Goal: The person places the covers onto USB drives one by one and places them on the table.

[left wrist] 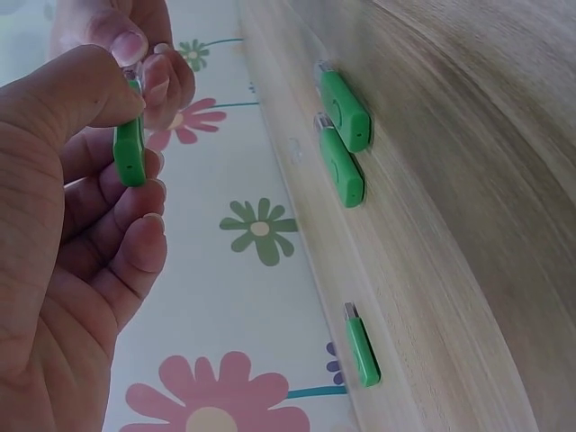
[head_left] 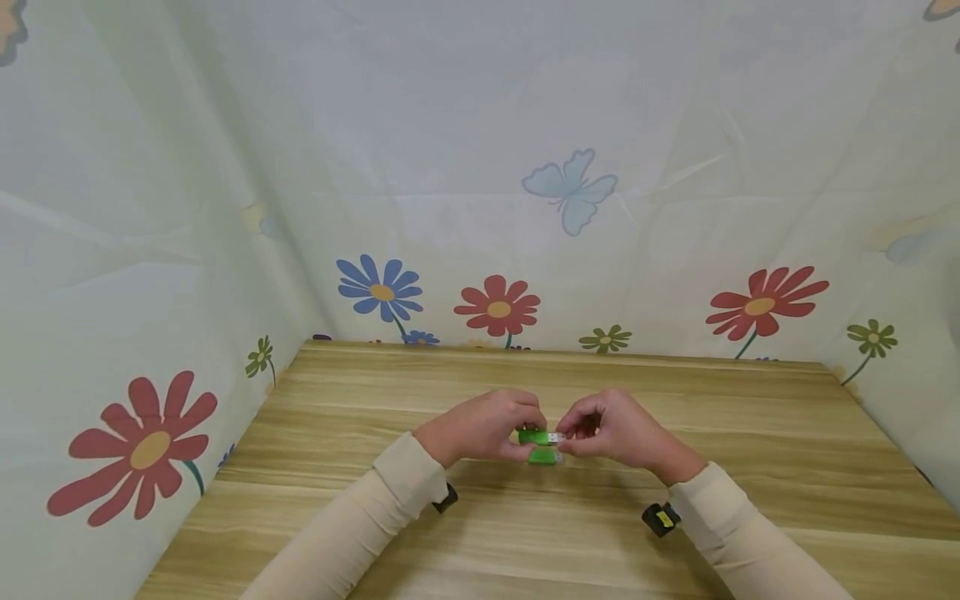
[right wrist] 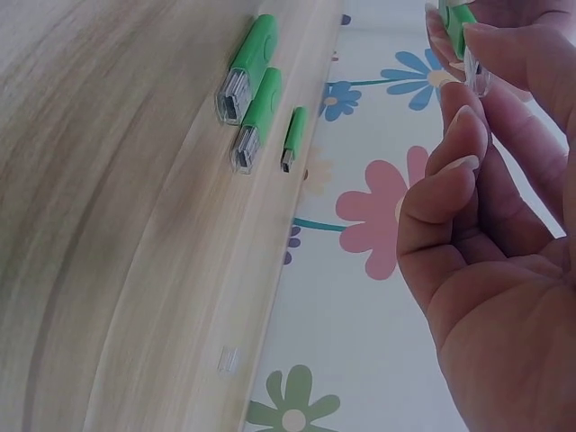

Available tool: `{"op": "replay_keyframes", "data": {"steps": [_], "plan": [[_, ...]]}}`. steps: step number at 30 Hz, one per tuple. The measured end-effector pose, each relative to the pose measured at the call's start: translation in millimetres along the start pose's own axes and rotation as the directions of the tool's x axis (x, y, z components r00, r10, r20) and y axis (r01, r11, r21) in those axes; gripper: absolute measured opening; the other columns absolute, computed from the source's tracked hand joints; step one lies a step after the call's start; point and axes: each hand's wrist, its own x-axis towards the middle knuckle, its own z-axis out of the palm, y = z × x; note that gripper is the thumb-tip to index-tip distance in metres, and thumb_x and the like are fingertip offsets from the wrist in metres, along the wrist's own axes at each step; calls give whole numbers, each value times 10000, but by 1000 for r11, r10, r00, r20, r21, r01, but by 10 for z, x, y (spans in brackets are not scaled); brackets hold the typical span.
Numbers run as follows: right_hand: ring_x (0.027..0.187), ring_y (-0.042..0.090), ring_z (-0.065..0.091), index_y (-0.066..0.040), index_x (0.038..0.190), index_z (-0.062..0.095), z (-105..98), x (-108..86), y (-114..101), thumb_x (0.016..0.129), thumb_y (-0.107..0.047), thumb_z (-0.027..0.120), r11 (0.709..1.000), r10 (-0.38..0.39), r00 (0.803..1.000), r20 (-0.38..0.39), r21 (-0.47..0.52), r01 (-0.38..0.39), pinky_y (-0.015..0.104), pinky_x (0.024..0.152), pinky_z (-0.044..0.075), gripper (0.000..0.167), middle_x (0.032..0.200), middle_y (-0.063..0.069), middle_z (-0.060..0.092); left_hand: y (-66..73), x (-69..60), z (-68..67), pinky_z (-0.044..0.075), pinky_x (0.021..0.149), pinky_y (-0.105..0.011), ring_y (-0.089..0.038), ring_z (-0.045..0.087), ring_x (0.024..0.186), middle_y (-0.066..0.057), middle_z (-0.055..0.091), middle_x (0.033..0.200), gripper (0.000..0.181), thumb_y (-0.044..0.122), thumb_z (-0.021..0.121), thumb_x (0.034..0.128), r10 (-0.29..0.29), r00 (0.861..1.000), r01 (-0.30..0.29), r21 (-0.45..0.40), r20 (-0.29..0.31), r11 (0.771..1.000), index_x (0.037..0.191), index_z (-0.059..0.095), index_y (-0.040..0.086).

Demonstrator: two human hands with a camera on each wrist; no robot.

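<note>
Above the desk (head_left: 750, 417), between both hands, is the stick (left wrist: 129, 148). The left grip (head_left: 495, 425) pinches its green body between thumb and fingers; the right grip (head_left: 615, 429) pinches a clear cap (right wrist: 480, 83) at the connector end. Fingers cover much of that cap, so I cannot tell how far it sits on.

To work the cap well, I'd hold the body steady, keep cap and connector in one straight line, and move the cap lengthwise without twisting or squeezing its thin walls.

On the desk below, two capped sticks, one (left wrist: 346, 112) just beside the other (left wrist: 340, 166), lie under the work, so a dropped cap could land among them. Farther off lie a seemingly bare stick (left wrist: 363, 355) and, apart from it, a loose cap (right wrist: 228, 360). Behind stands a flowered backdrop (head_left: 420, 217).
</note>
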Motion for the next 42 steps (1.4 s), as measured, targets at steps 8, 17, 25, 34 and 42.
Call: {"op": "replay_keyframes", "data": {"steps": [8,17,25,34,42], "plan": [[660,65,603,-177,892,800,15,4,6,826,-221,862,1000,-2,1000,-3,13,2,240,597,537,101,802,-45,734,-10,3,13,491,795,-109,-51,584,839,23,646,940,158,182,752,901,0,1000,0,-7,2,1000,1044,763,115],[669,66,608,-193,903,803,21,12,14,836,-252,856,1000,-16,1000,-9,4,16,258,610,547,104,820,-51,741,-30,13,24,485,809,-96,-39,571,835,41,641,940,158,191,764,902,28,1000,-28,15,-9,999,1045,765,124],[680,68,613,-178,931,811,25,16,17,836,-249,855,1000,-24,1000,-13,-4,24,267,626,557,126,842,-49,750,-14,52,2,480,798,-76,-47,577,825,40,673,942,188,222,798,893,23,1000,-23,3,20,1000,1045,779,114],[682,84,618,-160,922,815,75,16,59,832,-211,858,1000,-12,999,-43,24,13,269,621,556,112,852,-25,761,-16,96,11,445,737,-77,-73,561,791,50,637,884,134,208,796,894,33,999,-34,4,39,999,990,776,117],[708,77,625,-182,918,815,102,61,101,833,-243,858,1000,-6,997,-76,-12,5,256,641,558,113,865,-45,758,-42,100,31,464,756,-70,-76,578,806,50,644,906,158,215,809,888,1,999,-2,9,36,1000,1011,785,119]]}}
